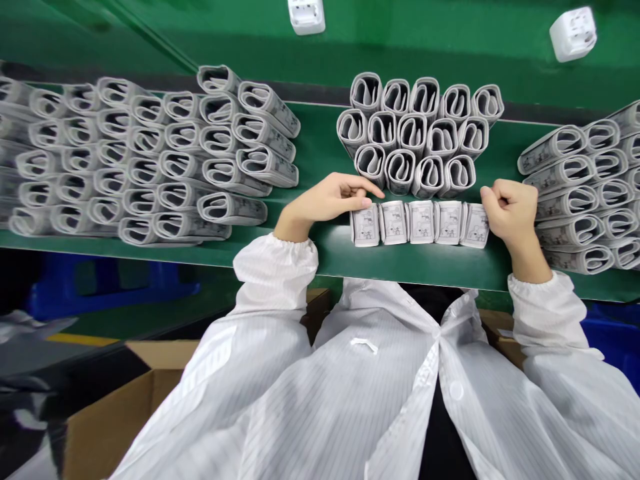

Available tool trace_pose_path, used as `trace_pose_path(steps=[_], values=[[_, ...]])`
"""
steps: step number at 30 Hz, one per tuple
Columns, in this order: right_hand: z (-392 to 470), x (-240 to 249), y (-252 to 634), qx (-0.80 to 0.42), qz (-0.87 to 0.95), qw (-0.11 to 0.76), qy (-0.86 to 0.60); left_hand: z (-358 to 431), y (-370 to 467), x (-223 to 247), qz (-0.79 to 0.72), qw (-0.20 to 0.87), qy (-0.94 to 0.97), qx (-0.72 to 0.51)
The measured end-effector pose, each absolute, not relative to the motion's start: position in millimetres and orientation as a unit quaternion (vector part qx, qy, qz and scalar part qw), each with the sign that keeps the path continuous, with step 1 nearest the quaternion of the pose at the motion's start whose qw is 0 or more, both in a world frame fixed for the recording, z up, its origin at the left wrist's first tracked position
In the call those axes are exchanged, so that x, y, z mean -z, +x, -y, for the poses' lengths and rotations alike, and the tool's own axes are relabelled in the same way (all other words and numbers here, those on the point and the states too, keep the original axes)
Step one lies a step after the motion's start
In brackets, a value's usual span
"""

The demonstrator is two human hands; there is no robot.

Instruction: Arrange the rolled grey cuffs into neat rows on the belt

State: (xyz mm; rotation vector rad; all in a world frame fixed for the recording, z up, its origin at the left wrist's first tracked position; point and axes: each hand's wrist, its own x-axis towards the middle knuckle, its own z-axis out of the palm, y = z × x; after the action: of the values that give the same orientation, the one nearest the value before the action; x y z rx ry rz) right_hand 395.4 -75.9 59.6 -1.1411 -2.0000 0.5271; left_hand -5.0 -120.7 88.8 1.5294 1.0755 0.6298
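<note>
A short row of folded printed paper leaflets [421, 222] stands near the front edge of the green bench, printed sides toward me. At its left end is my left hand [336, 198], index finger stretched out and thumb apart from it. That thumb touches or nearly touches the top of the leftmost leaflet [365, 225]. Beside the rightmost leaflet [475, 225] my right hand [511, 208] is curled into a fist, its thumb side against or close to the leaflet. Nothing shows inside the fist. Just behind the row stand stacked rows of folded leaflets [413, 133], loop ends up.
Large groups of folded leaflets stand at the left [147, 140] and the right [575, 173]. Beyond the bench's dark edge, two white plug-like devices [307, 16] rest on a green surface. An open cardboard box [113, 413] is below at the left.
</note>
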Motion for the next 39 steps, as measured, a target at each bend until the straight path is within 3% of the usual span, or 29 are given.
trace_pose_path(steps=[39], values=[[78.4, -59.8, 395.4, -0.229, 0.776, 0.389, -0.44, 122.0, -13.3, -88.3, -0.426, 0.519, 0.701, -0.241]])
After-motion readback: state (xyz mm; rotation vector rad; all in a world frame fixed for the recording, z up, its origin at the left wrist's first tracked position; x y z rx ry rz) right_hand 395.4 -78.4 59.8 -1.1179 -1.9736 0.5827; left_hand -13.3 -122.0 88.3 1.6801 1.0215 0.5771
